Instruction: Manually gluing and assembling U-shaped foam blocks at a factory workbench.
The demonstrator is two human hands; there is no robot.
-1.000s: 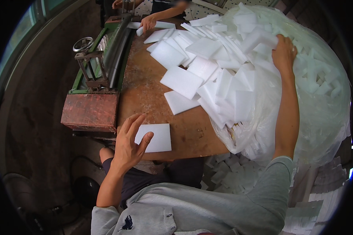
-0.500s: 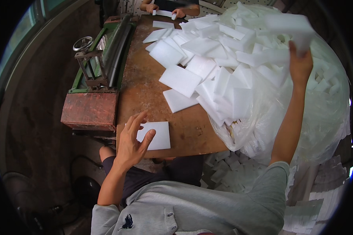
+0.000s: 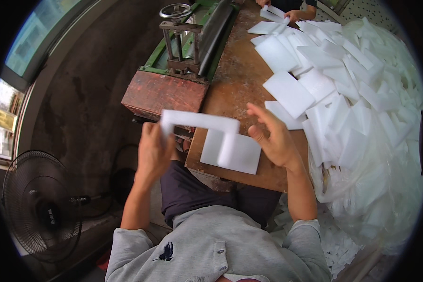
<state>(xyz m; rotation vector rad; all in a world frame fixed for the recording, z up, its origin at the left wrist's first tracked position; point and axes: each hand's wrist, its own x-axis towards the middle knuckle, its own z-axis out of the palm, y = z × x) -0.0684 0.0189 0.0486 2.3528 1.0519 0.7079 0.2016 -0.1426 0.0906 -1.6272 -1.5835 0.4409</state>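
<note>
A white foam piece bent in a U shape (image 3: 199,120), slightly blurred, hangs over the near table corner. My left hand (image 3: 154,150) grips one of its legs, the fingers closed round it. The other leg dangles in front of a flat white foam sheet (image 3: 246,157) lying on the table. My right hand (image 3: 277,141) is just right of that sheet, thumb and fingers apart, holding nothing. Beyond it lies a heap of white foam sheets (image 3: 289,94), several overlapping.
A green-framed roller machine with a handwheel (image 3: 175,11) and a red block (image 3: 167,94) stands left of the wooden table (image 3: 230,89). A clear plastic bag (image 3: 362,188) spreads at the right. A fan (image 3: 44,207) is lower left. Another person's hands (image 3: 293,16) hold foam at the far end.
My right hand has come back from the bag side, where it held a foam piece, and is now empty. My left hand now grips the U-shaped foam. The view has swung left.
</note>
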